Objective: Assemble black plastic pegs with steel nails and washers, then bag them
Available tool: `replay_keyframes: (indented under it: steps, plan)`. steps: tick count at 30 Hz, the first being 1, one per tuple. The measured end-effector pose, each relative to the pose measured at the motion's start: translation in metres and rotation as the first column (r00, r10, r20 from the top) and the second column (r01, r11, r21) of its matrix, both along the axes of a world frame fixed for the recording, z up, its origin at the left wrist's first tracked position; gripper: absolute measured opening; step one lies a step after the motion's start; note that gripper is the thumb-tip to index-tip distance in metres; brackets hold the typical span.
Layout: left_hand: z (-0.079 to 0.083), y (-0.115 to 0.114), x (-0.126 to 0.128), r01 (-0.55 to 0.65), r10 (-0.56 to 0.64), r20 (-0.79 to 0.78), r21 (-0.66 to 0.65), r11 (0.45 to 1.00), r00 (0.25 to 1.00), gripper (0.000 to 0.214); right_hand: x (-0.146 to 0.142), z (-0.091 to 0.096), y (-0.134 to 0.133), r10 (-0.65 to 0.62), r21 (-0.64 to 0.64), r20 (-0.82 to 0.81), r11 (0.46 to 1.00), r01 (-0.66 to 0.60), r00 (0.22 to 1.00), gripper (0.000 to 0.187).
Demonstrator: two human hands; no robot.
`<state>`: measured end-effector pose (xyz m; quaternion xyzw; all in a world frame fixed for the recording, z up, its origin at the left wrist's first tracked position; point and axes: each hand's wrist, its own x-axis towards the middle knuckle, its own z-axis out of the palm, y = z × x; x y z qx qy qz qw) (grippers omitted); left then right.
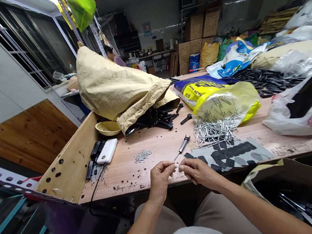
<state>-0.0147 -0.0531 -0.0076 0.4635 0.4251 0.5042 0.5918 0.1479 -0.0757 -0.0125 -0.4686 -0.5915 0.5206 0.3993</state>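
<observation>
Close together at the table's front edge, my left hand (163, 177) and my right hand (198, 172) each have thumb and fingers pinched. A thin metal pin (177, 165) spans the small gap between the fingertips, an end in each hand. Just beyond them lies a black plastic part (184, 143) with a metal rod (176, 156) pointing towards my fingers. A heap of long metal pins (213, 129) spills from a yellow bag (226, 99) to the right. A small pile of tiny metal pieces (143, 156) lies to the left.
A grey sheet with black pads (259, 149) lies right of my hands. At the left are a white power bank (107, 151) and a wooden side board (71, 167). A large beige sack (117, 83) spills black parts (159, 118). An open sack (291, 174) stands below right.
</observation>
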Motion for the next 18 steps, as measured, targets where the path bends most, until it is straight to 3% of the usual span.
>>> replay_keyframes:
  steps: [12, 14, 18]
  plan:
    - [-0.0075, 0.0042, 0.0006, 0.088, -0.047, 0.232, -0.169, 0.982, 0.972, 0.018, -0.0010, 0.0067, -0.0042, -0.171, 0.261, 0.315, 0.961, 0.088, 0.933, 0.022]
    - [-0.0065, 0.0047, -0.0003, 0.085, -0.050, 0.210, -0.160, 0.984, 0.977, 0.017, -0.0012, 0.0054, -0.0035, -0.139, 0.206, 0.271, 0.975, 0.084, 0.953, 0.025]
    - [-0.0020, 0.0054, -0.0060, 0.160, -0.144, 0.122, -0.136, 0.978, 0.982, 0.019, -0.0009, -0.0032, 0.0003, 0.011, -0.080, -0.010, 0.997, -0.012, 1.000, 0.037]
